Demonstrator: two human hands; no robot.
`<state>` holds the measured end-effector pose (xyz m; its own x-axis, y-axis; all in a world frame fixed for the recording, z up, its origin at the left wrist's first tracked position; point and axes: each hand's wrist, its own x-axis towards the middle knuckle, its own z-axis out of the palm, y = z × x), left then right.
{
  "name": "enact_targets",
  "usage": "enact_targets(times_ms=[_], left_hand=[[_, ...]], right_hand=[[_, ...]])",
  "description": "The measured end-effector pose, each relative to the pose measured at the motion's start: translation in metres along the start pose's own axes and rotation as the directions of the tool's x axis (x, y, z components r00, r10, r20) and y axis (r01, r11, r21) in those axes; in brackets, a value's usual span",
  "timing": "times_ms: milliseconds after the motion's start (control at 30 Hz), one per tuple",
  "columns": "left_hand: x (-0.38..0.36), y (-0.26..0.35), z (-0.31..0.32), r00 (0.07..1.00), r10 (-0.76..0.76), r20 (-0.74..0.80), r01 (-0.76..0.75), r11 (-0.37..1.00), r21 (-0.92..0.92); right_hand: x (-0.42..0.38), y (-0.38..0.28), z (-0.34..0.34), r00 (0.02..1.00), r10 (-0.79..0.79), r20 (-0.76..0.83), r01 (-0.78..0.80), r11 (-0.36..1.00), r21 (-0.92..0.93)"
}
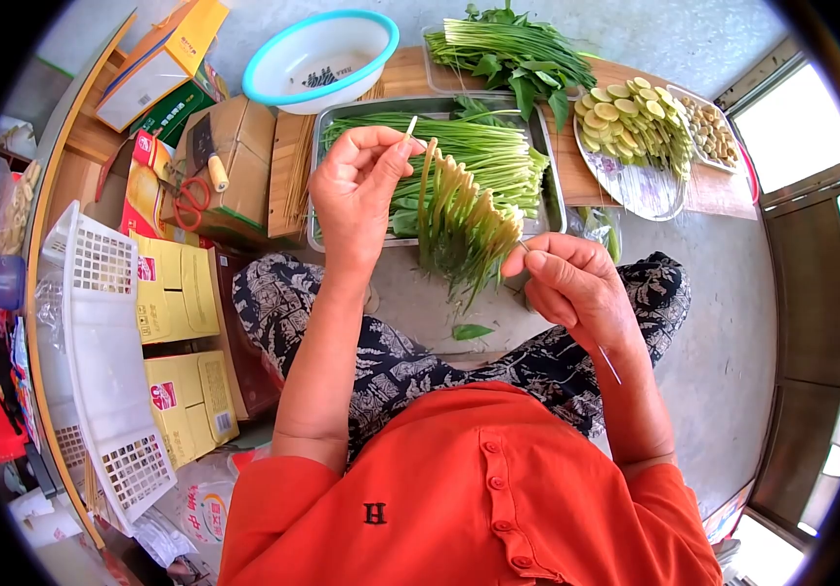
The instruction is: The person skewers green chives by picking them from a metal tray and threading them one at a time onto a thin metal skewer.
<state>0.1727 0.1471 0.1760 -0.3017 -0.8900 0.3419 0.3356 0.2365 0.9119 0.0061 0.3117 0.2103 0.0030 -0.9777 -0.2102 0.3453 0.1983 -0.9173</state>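
My left hand (366, 181) is raised over the tray's front edge, thumb and forefinger pinching a slender stalk whose pale end (411, 125) sticks up. To its right hangs a row of green chive-like stalks (464, 210), threaded side by side by their pale ends, leaves drooping. My right hand (571, 288) is closed on the thin skewer (610, 365) at the row's lower right; the skewer's rear end sticks out below my palm. Behind the row, a metal tray (316, 146) holds more loose green stalks (459, 145). The skewer's tip is hard to make out near my left fingers.
Sliced rounds on sticks (635, 117) lie on a plate at the right, beside a small tray of skewered pieces (708, 132). A blue-rimmed basin (322, 59) and more greens (513, 54) stand behind. Left are scissors (189, 203), a knife (210, 156) and boxes (181, 293).
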Motion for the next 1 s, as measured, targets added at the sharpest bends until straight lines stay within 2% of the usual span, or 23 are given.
enact_targets(times_ms=[300, 367, 500, 567, 600, 667, 733, 800, 867, 933, 1000], left_hand=[[-0.004, 0.001, -0.001, 0.996, 0.074, -0.043, -0.071, 0.994, 0.083], [-0.006, -0.005, 0.000, 0.987, 0.158, -0.039, -0.150, 0.977, 0.149], [0.003, -0.002, -0.006, 0.987, 0.160, -0.007, -0.158, 0.979, 0.128], [0.008, 0.007, -0.010, 0.994, -0.011, 0.106, 0.019, 0.997, -0.071], [0.012, 0.007, -0.013, 0.995, 0.002, 0.100, 0.006, 0.997, -0.081], [0.023, 0.004, -0.018, 0.938, -0.085, 0.336, 0.156, 0.969, -0.192], [0.035, 0.002, -0.019, 0.918, -0.104, 0.383, 0.190, 0.963, -0.193], [0.044, 0.000, -0.017, 0.816, -0.081, 0.572, 0.217, 0.961, -0.173], [0.046, 0.004, -0.013, 0.822, -0.089, 0.562, 0.246, 0.946, -0.209], [0.048, 0.008, -0.010, 0.807, -0.185, 0.561, 0.350, 0.915, -0.202], [0.047, 0.012, -0.005, 0.815, -0.179, 0.550, 0.364, 0.898, -0.247]], right_hand=[[0.004, -0.001, 0.008, 1.000, -0.012, 0.021, 0.012, 1.000, 0.003], [0.006, -0.004, 0.011, 1.000, -0.005, 0.001, 0.005, 1.000, -0.016], [0.010, -0.013, 0.012, 0.999, -0.032, 0.024, 0.032, 0.999, -0.022], [0.011, -0.020, 0.009, 0.999, -0.027, 0.047, 0.025, 0.999, 0.032], [0.011, -0.024, 0.008, 0.998, -0.031, 0.051, 0.030, 0.999, 0.016], [0.011, -0.032, 0.007, 0.996, -0.027, 0.079, 0.023, 0.998, 0.055], [0.011, -0.038, 0.007, 0.995, -0.009, 0.096, 0.004, 0.999, 0.054], [0.011, -0.041, 0.007, 0.996, -0.014, 0.092, 0.008, 0.998, 0.062], [0.010, -0.046, 0.009, 0.997, -0.001, 0.074, -0.004, 0.998, 0.061], [0.010, -0.052, 0.011, 0.998, 0.009, 0.056, -0.011, 0.999, 0.035], [0.009, -0.054, 0.010, 0.999, 0.000, 0.036, -0.001, 1.000, 0.016]])
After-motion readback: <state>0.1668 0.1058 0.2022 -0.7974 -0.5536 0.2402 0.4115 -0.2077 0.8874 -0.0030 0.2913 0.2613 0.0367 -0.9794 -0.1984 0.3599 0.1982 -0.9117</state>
